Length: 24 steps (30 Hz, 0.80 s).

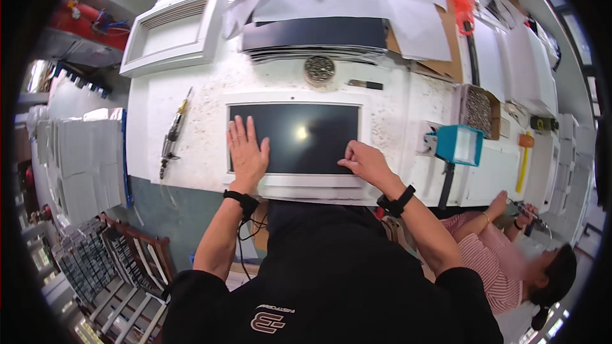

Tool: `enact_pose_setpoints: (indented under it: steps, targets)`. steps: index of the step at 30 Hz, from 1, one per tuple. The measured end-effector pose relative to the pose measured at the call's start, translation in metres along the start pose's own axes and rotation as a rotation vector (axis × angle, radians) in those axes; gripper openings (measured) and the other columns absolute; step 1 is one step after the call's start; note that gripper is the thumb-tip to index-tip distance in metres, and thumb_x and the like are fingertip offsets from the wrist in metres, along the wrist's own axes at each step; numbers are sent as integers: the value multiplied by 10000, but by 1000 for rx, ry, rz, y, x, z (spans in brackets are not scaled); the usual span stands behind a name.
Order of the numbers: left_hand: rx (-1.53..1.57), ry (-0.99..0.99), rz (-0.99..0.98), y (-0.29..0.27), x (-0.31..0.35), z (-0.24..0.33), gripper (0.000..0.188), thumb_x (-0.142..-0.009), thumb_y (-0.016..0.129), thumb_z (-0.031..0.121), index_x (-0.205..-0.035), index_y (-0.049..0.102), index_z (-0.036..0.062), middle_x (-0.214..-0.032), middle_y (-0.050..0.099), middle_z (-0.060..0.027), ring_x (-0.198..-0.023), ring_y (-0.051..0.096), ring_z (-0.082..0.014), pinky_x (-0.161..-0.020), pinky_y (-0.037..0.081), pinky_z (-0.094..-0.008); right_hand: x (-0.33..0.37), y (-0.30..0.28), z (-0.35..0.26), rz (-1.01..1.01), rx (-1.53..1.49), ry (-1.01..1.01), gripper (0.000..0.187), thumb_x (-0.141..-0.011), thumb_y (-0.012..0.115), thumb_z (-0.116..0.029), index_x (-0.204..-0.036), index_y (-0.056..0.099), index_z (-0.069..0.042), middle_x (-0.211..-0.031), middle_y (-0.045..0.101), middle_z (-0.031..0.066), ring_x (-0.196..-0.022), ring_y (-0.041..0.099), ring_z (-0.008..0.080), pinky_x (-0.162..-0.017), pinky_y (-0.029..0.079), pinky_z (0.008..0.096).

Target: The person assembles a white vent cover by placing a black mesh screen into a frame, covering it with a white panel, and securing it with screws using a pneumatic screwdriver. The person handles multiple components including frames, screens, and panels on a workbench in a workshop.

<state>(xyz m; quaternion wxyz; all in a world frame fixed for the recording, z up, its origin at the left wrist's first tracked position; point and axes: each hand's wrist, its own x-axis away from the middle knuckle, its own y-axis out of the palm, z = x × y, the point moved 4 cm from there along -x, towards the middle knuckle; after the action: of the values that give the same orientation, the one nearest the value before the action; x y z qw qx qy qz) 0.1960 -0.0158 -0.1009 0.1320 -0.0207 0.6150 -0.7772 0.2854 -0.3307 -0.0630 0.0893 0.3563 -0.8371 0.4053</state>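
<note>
A dark, glossy rectangular panel lies inside a white frame on the white worktable, with a bright light reflected near its middle. My left hand rests flat over the panel's left part, its fingers stretched out and thumb apart. At the lower right of the panel is my right hand, fingers curled in and thumb pressed against them. Whether anything small is between those fingertips is hidden. Beyond the frame stand a round tin of small metal parts and a short dark flat tool.
A power screwdriver lies at left, below a white slatted housing. Stacked dark panels sit at the back. To the right are a teal lamp, a box of small parts, a yellow-handled mallet and a co-worker.
</note>
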Motion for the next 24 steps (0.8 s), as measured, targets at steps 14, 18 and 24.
enact_pose_setpoints:
  steps: [14,18,24]
  targets:
    - [351,233,-46,-30,-11,145,775,-896,750,249,-1533,390,-7,-1488,479,-273,-1366,471,-445,-1134,388,-491,212,-142,69,1017,92,243,356,-904,789,-281,-1107,665,-16,-787,628,67,-701,609,224,-685,515,371]
    - [659,394,-420,12,-25,290,879,-870,781,273,-1569,312,20,-1225,583,-223,-1138,578,-391,-992,488,-461,189,-132,115,719,96,421,516,-905,755,-425,-1143,644,20,-854,699,182,-812,695,362,-765,544,454]
    - [656,520,-330,84,-45,371,935,-767,849,298,-1527,374,36,-1098,620,-185,-1032,594,-370,-890,493,-464,161,-127,130,593,-142,522,347,-965,665,-283,-1021,603,54,-692,674,187,-526,670,292,-544,537,420]
